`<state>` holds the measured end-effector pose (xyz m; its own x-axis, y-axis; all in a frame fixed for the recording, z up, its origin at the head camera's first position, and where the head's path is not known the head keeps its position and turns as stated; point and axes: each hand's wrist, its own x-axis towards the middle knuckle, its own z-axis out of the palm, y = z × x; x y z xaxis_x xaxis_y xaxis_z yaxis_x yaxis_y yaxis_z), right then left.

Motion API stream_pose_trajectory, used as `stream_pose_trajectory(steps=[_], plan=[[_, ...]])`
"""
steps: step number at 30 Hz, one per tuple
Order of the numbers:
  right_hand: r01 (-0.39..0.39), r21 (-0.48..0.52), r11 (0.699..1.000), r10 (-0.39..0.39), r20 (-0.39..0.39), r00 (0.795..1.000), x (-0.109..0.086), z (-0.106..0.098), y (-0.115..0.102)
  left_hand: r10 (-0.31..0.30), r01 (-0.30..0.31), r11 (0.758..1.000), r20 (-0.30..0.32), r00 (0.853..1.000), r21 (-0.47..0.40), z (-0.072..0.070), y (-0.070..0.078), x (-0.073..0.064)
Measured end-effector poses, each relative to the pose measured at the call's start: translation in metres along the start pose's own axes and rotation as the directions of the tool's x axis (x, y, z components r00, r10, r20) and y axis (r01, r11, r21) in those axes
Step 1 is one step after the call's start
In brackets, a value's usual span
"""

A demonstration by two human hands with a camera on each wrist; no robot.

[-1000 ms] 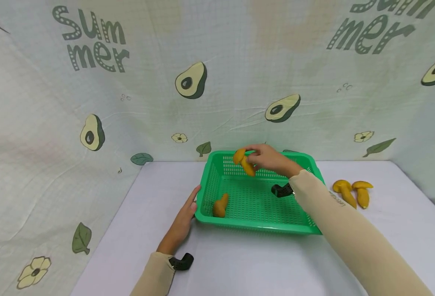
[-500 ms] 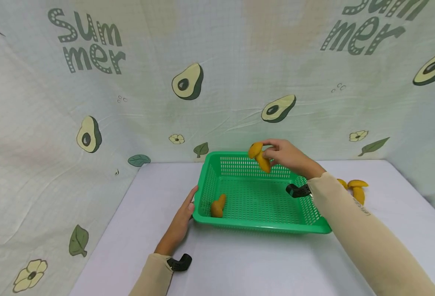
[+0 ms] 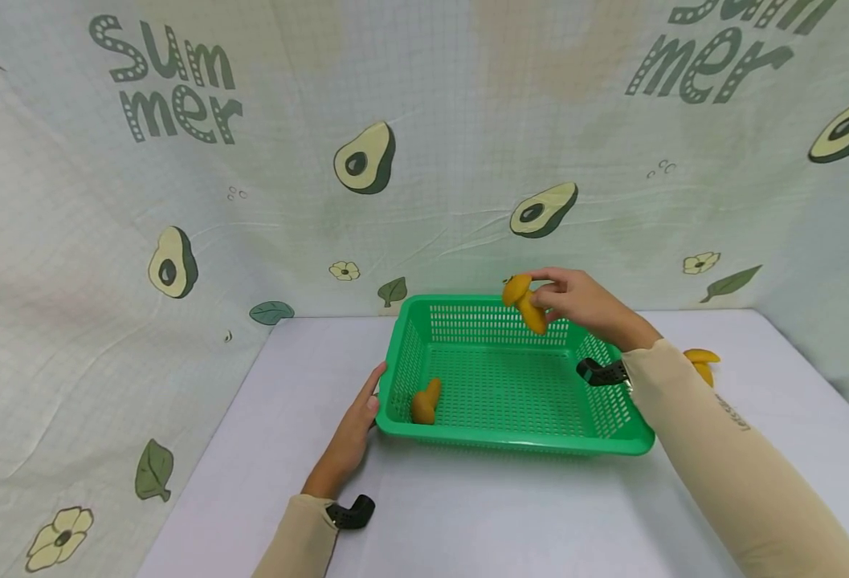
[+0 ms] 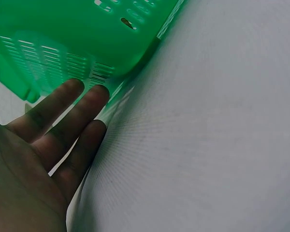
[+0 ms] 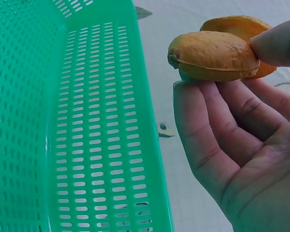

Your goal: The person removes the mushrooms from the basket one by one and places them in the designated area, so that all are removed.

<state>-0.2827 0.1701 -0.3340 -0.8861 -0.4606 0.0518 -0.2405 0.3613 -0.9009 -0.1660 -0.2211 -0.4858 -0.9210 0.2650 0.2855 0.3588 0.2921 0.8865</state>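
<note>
My right hand pinches a yellow-orange mushroom between thumb and fingers, above the back right part of a green plastic basket. The right wrist view shows the mushroom close up, its rounded stem end toward the camera and the cap partly hidden behind. In the basket's front left corner lies another mushroom. My left hand rests at the basket's left side; in the left wrist view its straight fingers touch the outer wall.
Right of the basket, one mushroom shows past my right sleeve, which covers part of that area. The white table meets a hanging cloth printed with avocados and leaves behind the basket.
My right hand has carried the mushroom to the right and slightly up over the basket. The right forearm now covers one of two mushrooms on the table. My left hand has stayed at the basket.
</note>
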Motion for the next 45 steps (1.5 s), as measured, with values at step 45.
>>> stream_pose_trajectory(steps=[45], plan=[[0.003,0.268,0.963,0.091,-0.337,0.937,-0.088,-0.037,0.036,-0.029,0.029,1.0,-0.012,0.999,0.005,0.0,0.002,0.001]])
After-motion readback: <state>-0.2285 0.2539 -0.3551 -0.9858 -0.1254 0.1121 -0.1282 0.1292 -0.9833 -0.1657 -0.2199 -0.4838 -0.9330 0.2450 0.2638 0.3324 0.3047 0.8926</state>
